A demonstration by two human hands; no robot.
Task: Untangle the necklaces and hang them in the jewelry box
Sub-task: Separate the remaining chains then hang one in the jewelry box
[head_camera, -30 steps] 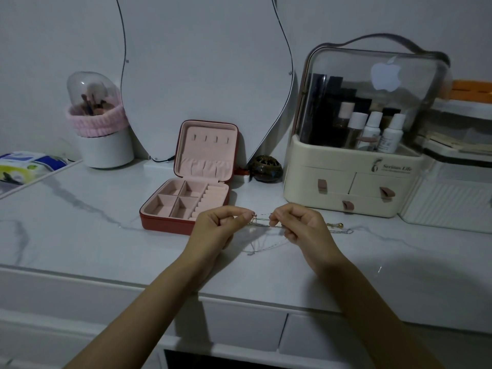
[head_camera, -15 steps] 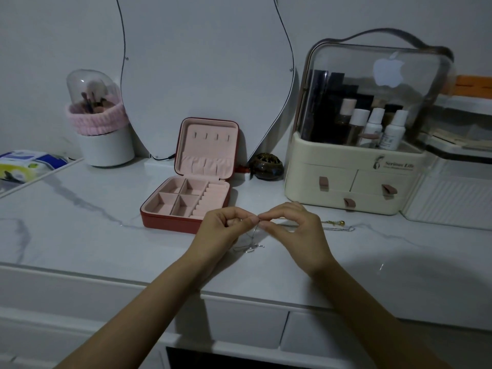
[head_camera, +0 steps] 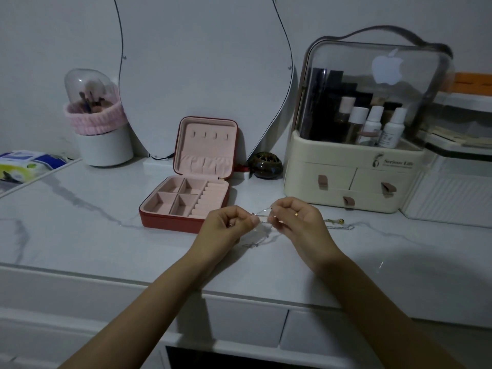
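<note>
Both my left hand point(head_camera: 226, 225) and right hand point(head_camera: 295, 219) pinch the tangled necklaces point(head_camera: 262, 217); open jewelry box point(head_camera: 186, 201) at 10 o'clock.

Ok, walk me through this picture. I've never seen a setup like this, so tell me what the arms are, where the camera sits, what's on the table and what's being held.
There is no machine here. The two arms belong to a person, and the camera is worn on their head, looking forward and down.

The left hand and right hand are close together above a marble table. Both pinch thin necklaces, which are strung between the fingers and trail down to the table. More chain lies to the right of the right hand.

Behind the hands, an open jewelry box sits with its lid upright and its hooks bare. Farther back are a mirror, a brush holder, a small dark pot and a cosmetics case with bottles. A tissue pack lies at the far left.
</note>
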